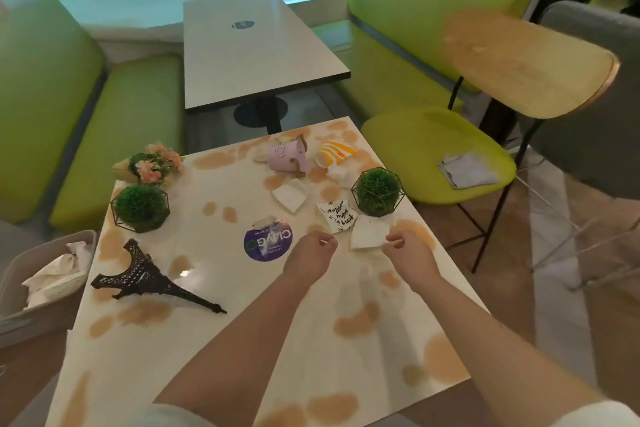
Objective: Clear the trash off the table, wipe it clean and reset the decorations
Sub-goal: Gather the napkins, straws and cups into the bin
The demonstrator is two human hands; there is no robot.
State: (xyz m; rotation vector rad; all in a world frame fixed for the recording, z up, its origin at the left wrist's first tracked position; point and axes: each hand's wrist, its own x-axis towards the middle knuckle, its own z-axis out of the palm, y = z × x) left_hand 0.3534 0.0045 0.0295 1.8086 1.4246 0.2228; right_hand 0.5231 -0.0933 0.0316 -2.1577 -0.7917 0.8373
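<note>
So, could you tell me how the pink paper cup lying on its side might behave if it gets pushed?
The pink cup lies on its side, so it would probably roll in a curve rather than slide. It looks dented and torn, so likely light and easily crushed. Crumpled paper beside it might stop it.

The bin (pixel 45 274) on the left gets chopped by the frame edge, and so does the worktop's (pixel 242 340) near end. Both hands have their fingers curled away from view, so can't tell if the left hand (pixel 310 255) or right hand (pixel 405 251) pinches anything. The purple sticker's (pixel 267 243) small print is unreadable.
</note>
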